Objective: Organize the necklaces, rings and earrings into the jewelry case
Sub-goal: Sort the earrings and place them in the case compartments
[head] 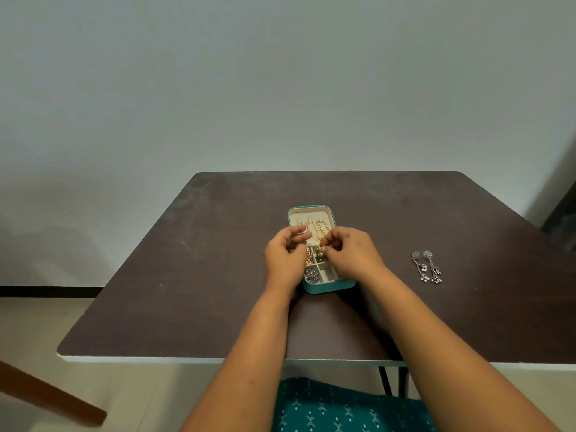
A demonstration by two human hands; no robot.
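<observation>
We cannot see the middle of the jewelry case (314, 210), because our left hand (285, 257) and right hand (352, 254) lie over it. Whether either hand pinches anything is too small to tell. The gold chains (319, 227) in the far half run under our fingers and their lower ends are hidden. A green piece (319, 255) and a silver piece (310, 274) in the near compartments are too small to identify. The bench (218, 275) is cut off at the right edge, and a wooden bar (46, 394) at the near left is cut off too.
</observation>
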